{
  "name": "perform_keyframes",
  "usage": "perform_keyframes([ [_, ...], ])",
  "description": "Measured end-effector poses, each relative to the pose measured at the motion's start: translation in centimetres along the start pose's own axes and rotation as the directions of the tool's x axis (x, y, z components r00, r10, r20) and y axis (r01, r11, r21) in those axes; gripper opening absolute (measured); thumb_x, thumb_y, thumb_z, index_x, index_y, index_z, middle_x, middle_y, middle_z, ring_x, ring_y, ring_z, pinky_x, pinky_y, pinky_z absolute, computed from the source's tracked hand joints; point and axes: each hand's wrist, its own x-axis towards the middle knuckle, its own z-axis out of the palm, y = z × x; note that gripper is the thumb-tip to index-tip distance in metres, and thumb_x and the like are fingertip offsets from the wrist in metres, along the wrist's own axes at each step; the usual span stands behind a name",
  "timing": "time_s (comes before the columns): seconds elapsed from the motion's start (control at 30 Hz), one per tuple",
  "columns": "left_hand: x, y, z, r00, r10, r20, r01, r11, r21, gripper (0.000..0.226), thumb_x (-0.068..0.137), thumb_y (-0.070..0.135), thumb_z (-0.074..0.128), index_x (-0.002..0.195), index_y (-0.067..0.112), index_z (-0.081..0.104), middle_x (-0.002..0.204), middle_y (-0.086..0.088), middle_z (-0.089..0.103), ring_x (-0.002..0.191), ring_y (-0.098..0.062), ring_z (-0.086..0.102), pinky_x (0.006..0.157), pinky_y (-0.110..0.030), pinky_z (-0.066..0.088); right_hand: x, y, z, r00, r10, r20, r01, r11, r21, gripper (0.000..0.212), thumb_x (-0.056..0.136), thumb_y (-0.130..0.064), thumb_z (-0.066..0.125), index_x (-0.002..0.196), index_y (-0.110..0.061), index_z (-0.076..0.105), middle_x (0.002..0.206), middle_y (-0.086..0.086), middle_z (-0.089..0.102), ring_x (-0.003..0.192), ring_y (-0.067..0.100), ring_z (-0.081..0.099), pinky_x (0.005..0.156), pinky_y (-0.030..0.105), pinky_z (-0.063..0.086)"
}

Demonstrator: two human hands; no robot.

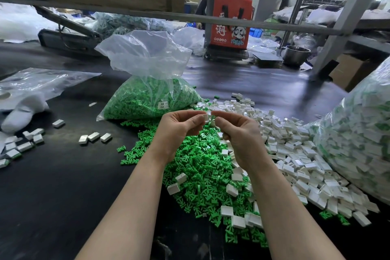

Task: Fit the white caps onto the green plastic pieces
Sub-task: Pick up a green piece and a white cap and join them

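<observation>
Left hand (179,129): centre frame, raised, fingertips pinching a white cap (206,117).
Right hand (236,133): just beside, fingers curled, pinching a small piece against that cap; colour hidden.
Green pieces (196,167): loose heap beneath both hands.
White caps (295,154): pile at right.
Bag of green pieces (147,95): above centre.

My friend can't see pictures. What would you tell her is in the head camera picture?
Two bare hands, the left hand and right hand, pinch a small white cap between them above a pile of green plastic pieces on a dark table. Loose white caps lie to the right, and an open bag of green pieces stands behind.
</observation>
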Motion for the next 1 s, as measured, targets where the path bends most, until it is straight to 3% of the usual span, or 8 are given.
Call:
perform_keyframes([
  [0.47,0.09,0.0,0.12,1.0,-0.008,-0.017,0.008,1.0,-0.006,0.015,0.076,0.019,0.077,0.089,0.013,0.078,0.084,-0.011,0.076,0.072,-0.014,0.069,0.064,-0.021,0.056,0.03,0.45,0.36,0.995,-0.099,-0.006,0.097,0.985,-0.145,0.009,0.084,-0.005,0.074,0.093,-0.008,0.073,0.075,-0.006,0.071,0.063,-0.003,0.063,0.058,0.01,0.047],
  [0.67,0.18,-0.17,0.16,0.998,-0.056,-0.005,0.056,0.998,-0.001,0.007,0.083,0.014,0.074,0.089,0.01,0.076,0.085,-0.012,0.076,0.071,-0.015,0.07,0.061,-0.021,0.055,0.06,0.3,0.03,0.997,0.073,0.003,-0.073,0.99,0.122,0.025,0.086,-0.001,0.067,0.094,-0.023,0.075,0.088,0.005,0.063,0.077,0.014,0.052,0.066,0.025,0.041],
  [0.77,0.2,-0.15,0.42,0.997,-0.078,-0.001,0.078,0.997,0.018,0.01,0.084,0.014,0.074,0.092,0.007,0.073,0.084,-0.012,0.076,0.071,-0.016,0.072,0.061,-0.022,0.056,0.02,0.02,0.05,0.99,0.138,-0.005,-0.131,0.952,0.278,0.017,0.077,-0.007,0.072,0.089,-0.018,0.076,0.084,0.005,0.071,0.074,0.012,0.06,0.063,0.023,0.045],
  [0.83,0.18,-0.13,0.55,0.996,-0.084,-0.007,0.084,0.996,0.029,0.012,0.084,0.013,0.073,0.093,0.005,0.072,0.085,-0.013,0.076,0.072,-0.017,0.072,0.061,-0.022,0.056,0.17,0.01,-0.02,0.985,0.169,-0.033,-0.144,0.914,0.38,0.013,0.082,-0.003,0.069,0.093,-0.01,0.072,0.079,0.006,0.074,0.069,0.013,0.065,0.057,0.02,0.05],
  [1.0,0.03,-0.17,0.79,0.997,-0.072,-0.006,0.072,0.996,0.061,0.012,0.085,0.009,0.072,0.094,0.002,0.072,0.082,-0.013,0.075,0.071,-0.018,0.071,0.06,-0.022,0.055,0.14,0.21,0.22,0.985,0.132,-0.115,-0.096,0.956,0.277,0.007,0.084,-0.005,0.07,0.09,-0.009,0.07,0.082,0.009,0.074,0.069,0.015,0.066,0.059,0.022,0.052],
])
